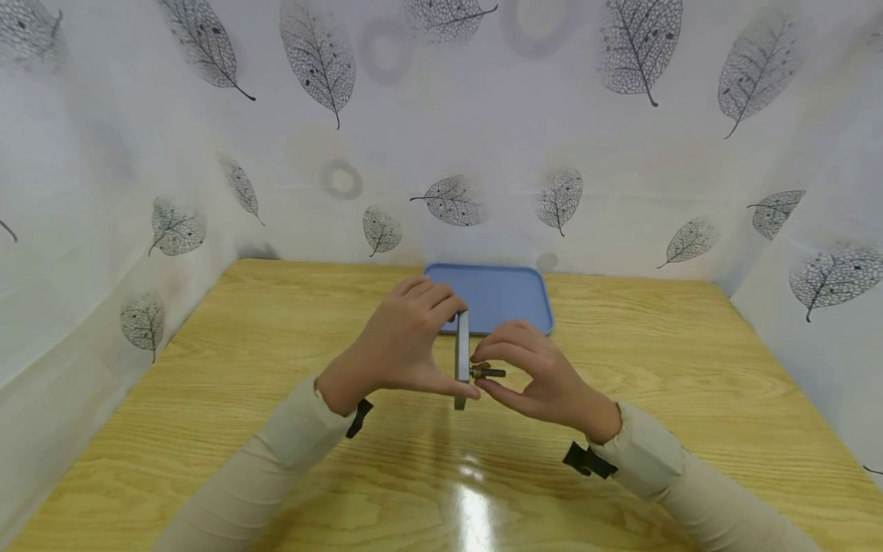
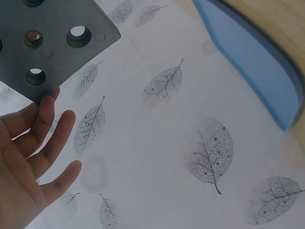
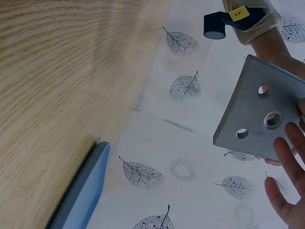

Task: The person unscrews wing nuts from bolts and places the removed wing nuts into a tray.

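My left hand (image 1: 407, 337) grips a grey metal plate (image 1: 461, 345) by its edges, thumb at the near end and fingers at the far end. The plate stands on edge above the table, so the head view shows it as a narrow strip. Several round holes show through the plate (image 3: 248, 105) in the right wrist view. To its right, my right hand (image 1: 541, 376) pinches a dark bolt (image 1: 493, 373) with a brass-coloured piece at its plate end. The bolt sticks out from the plate's right face. Fingers partly hide the brass-coloured piece.
A blue tray (image 1: 510, 295) lies at the back of the wooden table (image 1: 276, 330), beyond both hands. A leaf-patterned white cloth (image 1: 483, 138) rises behind the table and along both sides. Black straps (image 1: 589, 461) show at the wrists.
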`<state>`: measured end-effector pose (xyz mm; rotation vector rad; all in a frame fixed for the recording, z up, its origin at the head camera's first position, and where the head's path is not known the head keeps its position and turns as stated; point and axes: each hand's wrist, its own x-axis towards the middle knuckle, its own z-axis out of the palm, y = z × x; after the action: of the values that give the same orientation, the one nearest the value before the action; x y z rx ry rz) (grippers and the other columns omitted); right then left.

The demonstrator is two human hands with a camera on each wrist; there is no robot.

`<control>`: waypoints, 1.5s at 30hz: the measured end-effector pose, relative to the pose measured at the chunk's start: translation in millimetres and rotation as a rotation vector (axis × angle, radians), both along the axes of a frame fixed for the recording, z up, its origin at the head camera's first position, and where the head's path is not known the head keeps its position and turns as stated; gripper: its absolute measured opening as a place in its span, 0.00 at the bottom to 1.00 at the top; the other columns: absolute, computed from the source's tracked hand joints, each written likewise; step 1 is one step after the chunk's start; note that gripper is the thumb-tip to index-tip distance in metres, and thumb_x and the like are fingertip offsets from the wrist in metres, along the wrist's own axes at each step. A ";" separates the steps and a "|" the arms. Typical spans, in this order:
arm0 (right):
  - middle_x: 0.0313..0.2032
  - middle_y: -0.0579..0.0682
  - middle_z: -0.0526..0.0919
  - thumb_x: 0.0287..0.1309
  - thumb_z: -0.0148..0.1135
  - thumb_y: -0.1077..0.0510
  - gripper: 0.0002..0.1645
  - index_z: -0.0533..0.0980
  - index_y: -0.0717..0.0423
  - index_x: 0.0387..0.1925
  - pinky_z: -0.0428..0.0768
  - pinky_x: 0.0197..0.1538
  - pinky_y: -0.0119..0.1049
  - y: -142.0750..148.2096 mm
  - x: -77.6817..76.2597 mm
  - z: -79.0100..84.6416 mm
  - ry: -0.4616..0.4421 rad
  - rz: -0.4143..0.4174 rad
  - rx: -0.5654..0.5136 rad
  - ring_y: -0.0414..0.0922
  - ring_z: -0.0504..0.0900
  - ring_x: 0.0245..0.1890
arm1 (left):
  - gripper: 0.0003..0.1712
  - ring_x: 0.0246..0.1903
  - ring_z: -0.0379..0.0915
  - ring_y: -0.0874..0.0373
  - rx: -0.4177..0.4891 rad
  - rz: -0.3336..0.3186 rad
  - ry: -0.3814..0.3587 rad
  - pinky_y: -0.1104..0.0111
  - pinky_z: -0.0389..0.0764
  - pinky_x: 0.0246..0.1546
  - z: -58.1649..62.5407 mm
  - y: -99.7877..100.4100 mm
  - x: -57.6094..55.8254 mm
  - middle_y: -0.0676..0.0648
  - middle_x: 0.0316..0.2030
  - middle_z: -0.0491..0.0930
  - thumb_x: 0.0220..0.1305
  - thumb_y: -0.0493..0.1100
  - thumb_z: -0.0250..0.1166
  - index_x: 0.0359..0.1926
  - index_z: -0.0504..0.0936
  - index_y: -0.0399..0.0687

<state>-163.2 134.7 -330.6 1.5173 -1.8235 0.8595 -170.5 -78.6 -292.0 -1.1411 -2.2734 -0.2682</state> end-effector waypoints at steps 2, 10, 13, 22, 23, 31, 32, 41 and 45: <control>0.36 0.51 0.79 0.61 0.59 0.54 0.11 0.78 0.59 0.37 0.71 0.47 0.37 -0.8 0.0 1.1 0.016 0.010 -0.001 0.46 0.75 0.39 | 0.49 0.34 0.70 0.57 0.003 -0.002 -0.002 0.61 0.71 0.49 -0.1 -0.1 0.1 0.52 0.35 0.77 0.25 0.81 0.66 0.40 0.79 0.47; 0.33 0.50 0.79 0.61 0.58 0.57 0.08 0.79 0.58 0.33 0.73 0.46 0.40 -4.3 -0.1 3.8 0.157 0.010 -0.016 0.44 0.76 0.35 | 0.49 0.34 0.70 0.57 0.004 -0.004 0.010 0.60 0.71 0.49 -0.7 -0.4 0.0 0.51 0.34 0.76 0.25 0.81 0.66 0.39 0.79 0.47; 0.32 0.49 0.81 0.62 0.57 0.58 0.08 0.79 0.57 0.32 0.75 0.45 0.43 -5.6 0.1 3.6 0.253 -0.030 -0.022 0.43 0.78 0.33 | 0.49 0.35 0.71 0.57 0.001 -0.003 0.013 0.60 0.71 0.50 -0.8 -0.8 -0.5 0.51 0.35 0.76 0.25 0.81 0.66 0.39 0.78 0.47; 0.32 0.50 0.82 0.61 0.58 0.58 0.06 0.78 0.58 0.34 0.77 0.43 0.48 -4.3 1.3 1.8 0.382 -0.088 -0.021 0.45 0.82 0.32 | 0.49 0.35 0.71 0.57 -0.001 -0.003 0.010 0.60 0.71 0.50 0.0 -0.5 1.0 0.51 0.34 0.76 0.24 0.81 0.66 0.39 0.78 0.47; 0.32 0.50 0.82 0.61 0.58 0.58 0.07 0.78 0.58 0.34 0.76 0.43 0.48 -4.1 1.1 1.9 0.367 -0.079 -0.019 0.44 0.81 0.32 | 0.49 0.35 0.71 0.57 -0.003 -0.003 0.014 0.60 0.71 0.50 -0.1 -0.5 1.1 0.51 0.34 0.76 0.24 0.81 0.66 0.39 0.78 0.47; 0.36 0.52 0.79 0.67 0.49 0.51 0.19 0.78 0.62 0.37 0.71 0.48 0.44 -0.5 1.2 3.3 0.114 0.010 -0.021 0.46 0.76 0.38 | 0.48 0.35 0.71 0.58 -0.004 -0.004 0.012 0.60 0.71 0.50 -0.3 -0.3 1.8 0.52 0.34 0.76 0.26 0.81 0.65 0.39 0.78 0.48; 0.36 0.52 0.79 0.68 0.47 0.51 0.19 0.78 0.62 0.37 0.71 0.48 0.43 0.1 1.5 3.3 0.076 0.013 -0.019 0.46 0.76 0.39 | 0.48 0.35 0.71 0.58 -0.003 -0.003 0.009 0.60 0.71 0.51 -0.4 -0.3 1.7 0.52 0.34 0.76 0.26 0.81 0.65 0.39 0.78 0.48; 0.37 0.49 0.80 0.69 0.44 0.49 0.20 0.77 0.58 0.39 0.70 0.49 0.39 2.8 2.8 2.4 -0.102 -0.013 0.045 0.44 0.75 0.41 | 0.48 0.35 0.70 0.58 -0.001 0.002 -0.001 0.60 0.71 0.51 -0.1 -0.5 1.6 0.52 0.35 0.76 0.25 0.81 0.66 0.39 0.78 0.48; 0.38 0.48 0.80 0.69 0.44 0.47 0.21 0.77 0.57 0.40 0.71 0.49 0.39 3.5 3.5 2.5 -0.133 -0.036 0.065 0.44 0.75 0.42 | 0.49 0.36 0.71 0.57 -0.007 0.003 0.000 0.59 0.71 0.52 0.2 -1.0 1.2 0.52 0.35 0.76 0.25 0.81 0.65 0.39 0.78 0.47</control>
<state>-159.7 138.2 -328.1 1.4936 -1.9864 0.9110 -169.2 -79.6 -291.8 -1.1405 -2.2774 -0.2591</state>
